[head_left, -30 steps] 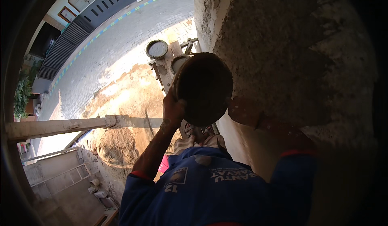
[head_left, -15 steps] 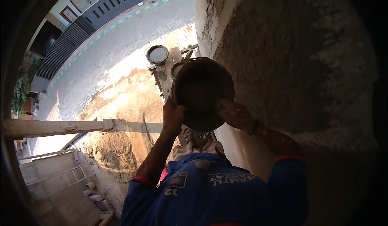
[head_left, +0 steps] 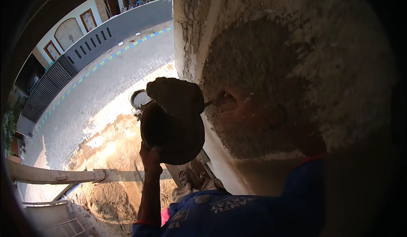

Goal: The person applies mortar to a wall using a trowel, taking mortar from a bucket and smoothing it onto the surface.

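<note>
A dark round bucket hangs in front of me beside the wall, its inside in deep shadow. My left hand is closed on the near left part of its rim. Over the far side of the bucket is a trowel, its blade covered by a thick dark heap of mortar. Its thin shank runs right into my right hand, whose fingers are curled around the handle. That hand is close to the wall, which bears a large darker patch of wet-looking plaster.
Beyond the held bucket stands another bucket with grey content. My feet are on narrow planks high above sandy ground. A long beam crosses at the left. A paved street and grey boundary wall lie farther off.
My right hand has left the bucket's inside and moved right toward the wall, bringing up the trowel with its mortar. The view has shifted; my left hand still grips the bucket.
</note>
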Available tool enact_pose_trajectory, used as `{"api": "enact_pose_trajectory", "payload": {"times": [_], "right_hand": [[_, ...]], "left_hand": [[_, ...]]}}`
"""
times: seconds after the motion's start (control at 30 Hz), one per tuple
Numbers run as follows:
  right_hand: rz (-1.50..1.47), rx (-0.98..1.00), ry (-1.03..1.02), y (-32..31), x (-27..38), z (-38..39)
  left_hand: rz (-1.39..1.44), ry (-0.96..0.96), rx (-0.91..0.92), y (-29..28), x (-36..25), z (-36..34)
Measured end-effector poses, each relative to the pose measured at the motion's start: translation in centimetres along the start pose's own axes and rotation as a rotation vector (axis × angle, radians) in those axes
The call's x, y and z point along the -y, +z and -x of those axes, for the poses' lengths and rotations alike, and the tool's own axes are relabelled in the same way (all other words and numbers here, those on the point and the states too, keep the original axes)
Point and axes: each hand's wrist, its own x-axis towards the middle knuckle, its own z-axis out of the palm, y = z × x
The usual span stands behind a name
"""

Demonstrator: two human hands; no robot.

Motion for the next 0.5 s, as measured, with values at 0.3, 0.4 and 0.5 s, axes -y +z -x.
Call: {"api": "enact_pose_trajectory", "payload": {"times": [0.3,0.4,0.5], "right_hand": [[-0.563,-0.030,0.270,-7.0,-4.6,-6.5],[0.022,-0.357,0.474,-8.5,-14.7,-11.2],[-0.060,-0.851,0.043,-18.5,-21.6,-8.2]], "left_hand": [[-0.114,-0.053,-0.195,-2.9,0.9,-0.5],[-0.114,-0.111,-0.167,-4.4,2.7,0.9],[-0.102,-0.106,-0.160,-3.1,4.7,0.0]]}}
